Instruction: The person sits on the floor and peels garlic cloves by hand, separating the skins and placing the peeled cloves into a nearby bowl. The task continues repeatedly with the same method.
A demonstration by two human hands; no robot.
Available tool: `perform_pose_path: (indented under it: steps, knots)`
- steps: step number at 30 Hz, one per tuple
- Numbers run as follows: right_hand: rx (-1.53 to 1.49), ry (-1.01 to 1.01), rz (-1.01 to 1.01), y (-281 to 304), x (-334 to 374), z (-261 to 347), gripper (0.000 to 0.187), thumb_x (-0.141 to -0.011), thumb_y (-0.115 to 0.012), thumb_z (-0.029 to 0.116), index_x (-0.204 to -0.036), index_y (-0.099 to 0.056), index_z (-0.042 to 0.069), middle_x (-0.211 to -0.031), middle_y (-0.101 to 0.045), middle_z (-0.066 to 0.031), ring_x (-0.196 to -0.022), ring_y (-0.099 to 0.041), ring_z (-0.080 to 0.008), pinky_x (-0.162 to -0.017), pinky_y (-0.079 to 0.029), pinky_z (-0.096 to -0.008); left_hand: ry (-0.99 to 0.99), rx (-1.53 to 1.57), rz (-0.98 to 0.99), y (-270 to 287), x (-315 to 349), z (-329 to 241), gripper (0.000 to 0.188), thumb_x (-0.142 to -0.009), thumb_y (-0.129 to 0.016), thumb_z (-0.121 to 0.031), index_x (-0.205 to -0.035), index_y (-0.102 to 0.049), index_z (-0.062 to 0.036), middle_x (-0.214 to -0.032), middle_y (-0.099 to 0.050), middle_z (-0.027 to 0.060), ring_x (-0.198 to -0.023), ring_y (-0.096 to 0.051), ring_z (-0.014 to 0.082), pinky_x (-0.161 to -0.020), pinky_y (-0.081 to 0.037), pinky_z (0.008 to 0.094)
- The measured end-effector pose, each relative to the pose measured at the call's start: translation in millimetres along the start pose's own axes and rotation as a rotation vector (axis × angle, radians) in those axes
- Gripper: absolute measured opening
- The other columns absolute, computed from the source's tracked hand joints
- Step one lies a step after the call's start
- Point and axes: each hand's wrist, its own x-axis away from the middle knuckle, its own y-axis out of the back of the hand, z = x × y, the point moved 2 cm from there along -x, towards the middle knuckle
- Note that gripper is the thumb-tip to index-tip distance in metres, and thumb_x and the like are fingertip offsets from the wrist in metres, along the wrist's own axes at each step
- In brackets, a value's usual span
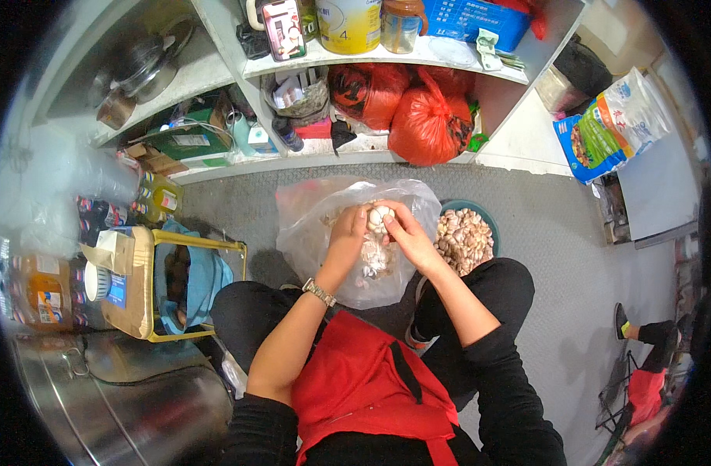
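Note:
Between my two hands is a whitish head of garlic [380,219], held over an open clear plastic bag [301,221] on the floor. My left hand [349,233], with a watch on its wrist, is closed around the garlic's left side. My right hand [408,237] grips it from the right, thumb and fingers bent over it. Below my hands, pale garlic skins [377,260] lie in the bag. Close to my right forearm, a round dark green basin holds many loose garlic cloves [464,239]. Part of the basin is hidden behind my right knee.
Ahead stands a white shelf [324,58] with red plastic bags [429,120], a yellow can [348,27] and a phone [284,31]. At left are a yellow-framed stool [146,283], drink bottles [48,287] and a metal cabinet [122,396]. Another person's leg [651,334] shows at right.

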Motion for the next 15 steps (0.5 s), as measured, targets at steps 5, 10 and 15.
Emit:
perform_pose_path:
  steps: [5,10,15]
  knots:
    - [-0.067,-0.09,-0.007,-7,3,-7,0.036,-0.098,-0.039,0.032,-0.125,-0.045,0.008,-0.097,-0.052,-0.0022,-0.071,-0.048,-0.0089,-0.066,-0.043,-0.0224,-0.237,-0.35,0.041,-1,11,-24,0.033,-0.094,-0.046,-0.03,-0.106,-0.056,-0.0008,-0.082,-0.062,0.0087,-0.066,-0.06,0.0143,-0.05,-0.045,0.0269]
    - [-0.112,-0.062,0.018,-19,10,-3,0.038,-0.099,-0.033,0.038,-0.124,-0.044,0.01,-0.093,-0.05,-0.0008,-0.071,-0.046,-0.0092,-0.068,-0.041,-0.0221,0.007,0.072,0.081,-8,17,-27,0.035,-0.095,-0.042,-0.031,-0.102,-0.056,0.0002,-0.071,-0.059,0.006,-0.054,-0.055,0.0108,-0.049,-0.044,0.026]
    - [-0.124,-0.041,0.003,-19,16,-1,0.038,-0.1,-0.033,0.038,-0.124,-0.044,0.011,-0.094,-0.049,0.0,-0.077,-0.045,-0.009,-0.069,-0.04,-0.0216,0.113,0.243,0.038,-10,20,-25,0.035,-0.097,-0.039,-0.03,-0.098,-0.056,0.0003,-0.067,-0.057,0.0026,-0.055,-0.053,0.0089,-0.048,-0.043,0.024]
